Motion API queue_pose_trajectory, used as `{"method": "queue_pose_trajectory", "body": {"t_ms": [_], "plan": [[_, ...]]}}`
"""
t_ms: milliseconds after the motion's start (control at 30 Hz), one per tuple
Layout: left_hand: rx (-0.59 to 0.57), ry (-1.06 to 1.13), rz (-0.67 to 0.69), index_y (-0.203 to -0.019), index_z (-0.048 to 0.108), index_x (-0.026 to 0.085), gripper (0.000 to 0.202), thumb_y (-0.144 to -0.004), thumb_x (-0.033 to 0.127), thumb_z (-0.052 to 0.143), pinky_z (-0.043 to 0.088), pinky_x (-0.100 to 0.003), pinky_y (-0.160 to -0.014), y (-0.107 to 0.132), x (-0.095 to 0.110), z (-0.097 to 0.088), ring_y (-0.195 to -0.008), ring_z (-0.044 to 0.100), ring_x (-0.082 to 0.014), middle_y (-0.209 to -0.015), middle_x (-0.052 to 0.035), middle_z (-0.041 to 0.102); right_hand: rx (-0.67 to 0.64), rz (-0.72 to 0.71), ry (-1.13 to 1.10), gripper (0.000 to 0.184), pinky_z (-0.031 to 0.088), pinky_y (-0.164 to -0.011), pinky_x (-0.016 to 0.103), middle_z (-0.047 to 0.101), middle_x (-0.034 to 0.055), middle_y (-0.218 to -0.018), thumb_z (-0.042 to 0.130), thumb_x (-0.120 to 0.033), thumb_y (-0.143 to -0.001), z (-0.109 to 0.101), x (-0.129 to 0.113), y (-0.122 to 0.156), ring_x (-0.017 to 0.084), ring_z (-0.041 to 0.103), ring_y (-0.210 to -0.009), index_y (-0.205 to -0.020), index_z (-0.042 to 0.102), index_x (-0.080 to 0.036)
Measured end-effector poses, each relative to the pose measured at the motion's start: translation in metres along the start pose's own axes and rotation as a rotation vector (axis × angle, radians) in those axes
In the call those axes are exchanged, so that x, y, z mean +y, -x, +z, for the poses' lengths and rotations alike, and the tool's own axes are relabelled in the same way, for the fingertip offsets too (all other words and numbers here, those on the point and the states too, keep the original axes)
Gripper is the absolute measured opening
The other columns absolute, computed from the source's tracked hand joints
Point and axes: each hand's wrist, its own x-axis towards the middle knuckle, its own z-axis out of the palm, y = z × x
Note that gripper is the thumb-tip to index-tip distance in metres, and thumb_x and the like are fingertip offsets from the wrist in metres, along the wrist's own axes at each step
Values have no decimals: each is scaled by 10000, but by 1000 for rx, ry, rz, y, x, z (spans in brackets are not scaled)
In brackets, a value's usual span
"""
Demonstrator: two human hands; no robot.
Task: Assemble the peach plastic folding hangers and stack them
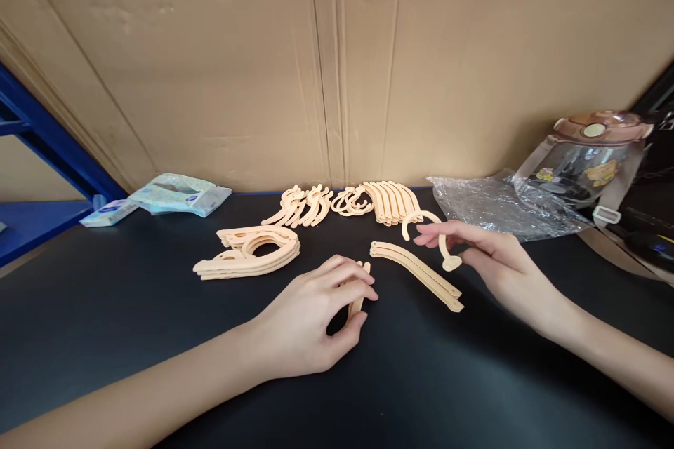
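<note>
My left hand curls its fingers round a beige plastic hanger piece at the middle of the black table. Most of that piece is hidden behind the fingers. Lifted between the thumb and fingers of my right hand is a beige hanger hook with a rounded flat end. Between the hands lie two long curved hanger arms, side by side. Left of my left hand, a stack of folded beige hangers rests on the table.
Along the back lie short notched pieces, loose hooks and a row of curved arms. Tissue packs sit back left. A clear plastic bag and strapped bottle stand right, before a cardboard wall.
</note>
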Motion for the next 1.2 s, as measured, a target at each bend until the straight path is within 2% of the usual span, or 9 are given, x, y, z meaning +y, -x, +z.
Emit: {"method": "queue_pose_trajectory", "body": {"t_ms": [200,333,433,533,600,700,767,933,1200], "plan": [[-21,-55,-72,-1115,609,222,384,-855,28,403,500,-391,-981,3,-6,1,-1190,547,-209,-1264,-76,590,-101,-85,205,283,530,-877,352,705,14,-1085,469,-245,-918,6,0,0,211,657,-1013,-1131,650,-283],[-20,-143,-58,-1146,581,207,395,-856,22,386,381,-488,-1097,5,-10,4,-1246,511,-220,-1296,-73,576,-209,-124,214,296,497,-950,379,718,6,-1020,467,-248,-934,10,2,4,216,663,-1024,-1159,656,-281],[3,-196,-42,-1128,581,187,350,-874,37,393,302,-532,-1134,4,-8,3,-1260,496,-227,-1267,-73,597,-245,-102,179,316,534,-874,363,725,11,-982,451,-236,-938,11,-2,5,212,690,-926,-1166,669,-269],[44,-202,-13,-1080,601,184,258,-925,100,413,332,-481,-1101,1,-3,0,-1175,535,-215,-1171,-62,636,-307,11,5,282,563,-764,308,730,15,-958,516,-293,-924,10,-14,7,197,701,-840,-1146,685,-249],[61,-207,25,-1028,620,197,197,-932,153,454,398,-416,-995,0,2,-2,-1034,567,-203,-1048,-44,656,-330,39,-131,270,561,-774,286,732,18,-973,567,-321,-904,9,-23,10,189,700,-860,-1129,689,-240],[62,-232,73,-1016,635,219,148,-916,232,528,406,-347,-797,0,5,-3,-855,544,-193,-891,-26,634,-293,-42,-137,242,551,-779,251,730,14,-964,558,-269,-909,7,-31,14,160,691,-863,-1110,690,-246],[29,-246,119,-1109,617,222,211,-928,294,538,378,-329,-748,0,4,-3,-815,527,-189,-852,-22,619,-255,-107,-71,252,547,-768,241,725,10,-977,525,-225,-920,7,-32,16,147,686,-857,-1113,682,-264],[-141,-281,189,-1292,522,239,405,-961,465,464,352,-313,-745,-2,3,-3,-809,512,-188,-901,-31,619,-215,-114,-22,267,542,-850,281,705,17,-1117,529,-246,-922,7,-29,18,181,667,-1013,-1165,636,-273],[-188,-241,236,-1083,604,159,446,-949,540,414,370,-324,-782,-2,5,-5,-838,502,-209,-1010,-75,612,-258,-163,8,394,481,-950,248,649,-35,-1231,385,-146,-958,3,-30,20,136,604,-1130,-1269,556,-317]]}}
